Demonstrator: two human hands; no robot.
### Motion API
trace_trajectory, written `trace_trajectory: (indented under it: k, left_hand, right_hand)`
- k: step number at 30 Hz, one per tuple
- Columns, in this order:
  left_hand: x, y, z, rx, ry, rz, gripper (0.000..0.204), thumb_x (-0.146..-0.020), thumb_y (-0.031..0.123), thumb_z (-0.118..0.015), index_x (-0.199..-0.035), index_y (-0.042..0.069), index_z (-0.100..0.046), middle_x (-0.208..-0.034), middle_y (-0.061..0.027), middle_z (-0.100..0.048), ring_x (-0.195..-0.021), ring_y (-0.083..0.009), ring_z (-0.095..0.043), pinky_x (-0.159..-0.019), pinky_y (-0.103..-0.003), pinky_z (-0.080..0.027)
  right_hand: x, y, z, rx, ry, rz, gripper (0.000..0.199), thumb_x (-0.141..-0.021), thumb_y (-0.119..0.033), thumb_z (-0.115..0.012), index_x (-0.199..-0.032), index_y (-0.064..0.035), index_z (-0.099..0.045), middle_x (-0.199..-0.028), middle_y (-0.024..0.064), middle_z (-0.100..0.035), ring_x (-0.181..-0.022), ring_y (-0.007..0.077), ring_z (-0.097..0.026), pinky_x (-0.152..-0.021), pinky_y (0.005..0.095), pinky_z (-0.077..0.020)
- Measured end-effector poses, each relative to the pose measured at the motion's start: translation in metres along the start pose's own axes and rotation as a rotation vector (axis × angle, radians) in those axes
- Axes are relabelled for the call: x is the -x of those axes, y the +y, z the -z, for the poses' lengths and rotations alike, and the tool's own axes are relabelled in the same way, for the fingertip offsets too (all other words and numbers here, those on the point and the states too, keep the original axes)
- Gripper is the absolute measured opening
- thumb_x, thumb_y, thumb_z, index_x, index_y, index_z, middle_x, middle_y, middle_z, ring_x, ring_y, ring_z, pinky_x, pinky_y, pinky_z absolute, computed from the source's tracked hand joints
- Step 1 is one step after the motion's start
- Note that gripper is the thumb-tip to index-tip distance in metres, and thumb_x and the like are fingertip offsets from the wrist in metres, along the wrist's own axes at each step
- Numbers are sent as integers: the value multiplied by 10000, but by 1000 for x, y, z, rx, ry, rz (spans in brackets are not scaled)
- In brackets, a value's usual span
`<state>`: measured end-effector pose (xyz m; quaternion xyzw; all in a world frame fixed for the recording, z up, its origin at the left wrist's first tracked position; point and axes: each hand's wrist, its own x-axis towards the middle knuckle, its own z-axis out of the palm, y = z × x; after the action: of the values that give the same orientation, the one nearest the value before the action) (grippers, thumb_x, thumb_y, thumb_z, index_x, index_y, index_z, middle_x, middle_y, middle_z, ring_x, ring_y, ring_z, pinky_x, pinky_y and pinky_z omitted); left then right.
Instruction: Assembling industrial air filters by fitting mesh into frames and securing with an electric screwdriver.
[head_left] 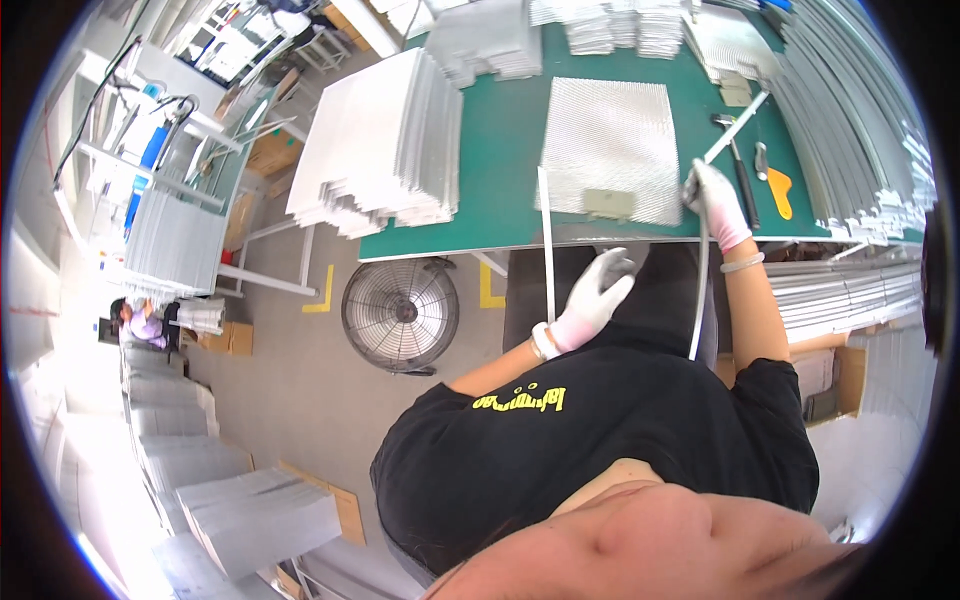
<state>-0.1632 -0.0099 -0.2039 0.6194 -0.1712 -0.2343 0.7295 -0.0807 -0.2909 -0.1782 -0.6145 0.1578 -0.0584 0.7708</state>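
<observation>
- Right hand (716, 203) fingers closed round a thin metal frame strip (733, 128) at the mesh filter panel's (610, 150) right edge; strip's long axis slants far-right
- Left hand (597, 296) fingers spread, empty, near the left strip (547, 245), off the green counter (500, 130)

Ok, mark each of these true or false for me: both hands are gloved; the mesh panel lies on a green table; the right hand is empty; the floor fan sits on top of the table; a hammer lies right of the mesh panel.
1. Both hands wear white gloves. True: left hand, right hand.
2. The mesh panel lies on the green table. True.
3. The right hand is empty. False: it grips a thin metal strip beside the panel.
4. The floor fan sits on top of the table. False: it stands on the floor below the table's near edge.
5. A hammer lies right of the mesh panel. True, near an orange-handled tool.
</observation>
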Motion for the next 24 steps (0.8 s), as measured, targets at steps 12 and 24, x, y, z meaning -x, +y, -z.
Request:
trace_trajectory:
  k: [12, 24]
  left_hand:
    - [-62, -22, -22, 865, 195, 409, 421, -1008, 350, -520, -1304, 51, -499, -1304, -142, -552, -1160, -288, -547, -989, -447, -465]
    - [-195, -9, -52, 1179, 13, 297, 280, -1012, 264, -509, -1128, 19, -582, -1072, -121, -620, -985, -248, -585, -923, -402, -483]
  right_hand:
    - [140, 35, -19, 146, 55, 173, 556, -1030, -132, -411, -1551, -85, -223, -816, 18, -544, -586, 46, -448, -596, 198, -458]
    - [126, 40, -21, -242, -99, 61, 526, -1038, -141, -384, -1541, -67, -248, -796, 34, -529, -515, 54, -396, -599, 256, -504]
